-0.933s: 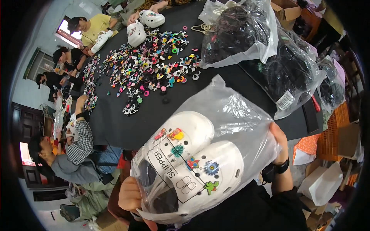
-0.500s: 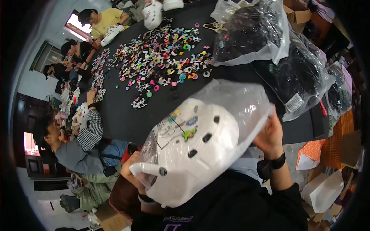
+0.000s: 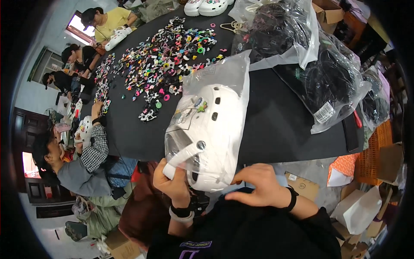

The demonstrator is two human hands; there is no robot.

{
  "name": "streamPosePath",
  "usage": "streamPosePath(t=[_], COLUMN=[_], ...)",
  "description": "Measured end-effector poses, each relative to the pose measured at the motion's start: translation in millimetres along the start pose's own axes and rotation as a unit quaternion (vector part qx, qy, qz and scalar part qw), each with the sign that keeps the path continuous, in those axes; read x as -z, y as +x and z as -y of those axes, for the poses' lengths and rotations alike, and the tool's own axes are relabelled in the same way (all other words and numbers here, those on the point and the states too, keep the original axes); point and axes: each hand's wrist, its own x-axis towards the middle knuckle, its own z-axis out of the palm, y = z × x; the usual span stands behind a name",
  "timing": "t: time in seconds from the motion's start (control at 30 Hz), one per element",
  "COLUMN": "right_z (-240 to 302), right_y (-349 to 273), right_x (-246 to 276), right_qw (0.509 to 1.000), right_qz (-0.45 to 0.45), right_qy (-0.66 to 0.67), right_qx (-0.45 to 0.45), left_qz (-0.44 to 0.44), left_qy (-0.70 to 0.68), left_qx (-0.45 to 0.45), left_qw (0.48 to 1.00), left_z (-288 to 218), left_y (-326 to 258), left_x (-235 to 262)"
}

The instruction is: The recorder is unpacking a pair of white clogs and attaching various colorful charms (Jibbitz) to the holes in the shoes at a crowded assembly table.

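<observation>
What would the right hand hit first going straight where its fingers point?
The right hand points leftward, probably meeting first the clear plastic bag around the white clog, near its heel; depth is unclear, so they may already touch.

We've got a clog (image 3: 220, 142) inside a bag (image 3: 237, 69) at the tabletop's (image 3: 271, 112) near edge, charms (image 3: 172, 56) behind and left, stuffed sacks (image 3: 332, 82) right, shoes (image 3: 211, 7) far back.

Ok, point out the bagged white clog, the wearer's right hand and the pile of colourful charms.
Bagged white clog (image 3: 219, 142): head view, on its white side.
Right hand (image 3: 264, 185): head view, on its back.
Pile of colourful charms (image 3: 166, 64): head view, around its middle.
</observation>
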Motion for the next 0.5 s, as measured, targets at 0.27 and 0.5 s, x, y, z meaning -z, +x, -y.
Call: streamPosePath(t=[0.27, 0.5], right_z=[-14.3, -32.2], right_y=[-8.2, -29.1], right_x=[12.1, -0.9], right_qw=[0.994, 0.997], right_qz=[-0.049, 0.022], right_qy=[-0.097, -0.069], right_qx=[-0.030, -0.002], left_qz=[0.192, 0.247], left_qy=[0.160, 0.168], left_qx=[-0.199, -0.242], left_qw=[0.948, 0.923], left_z=[-5.2, -4.2], left_y=[3.2, -7.7], left_x=[-3.6, 1.6])
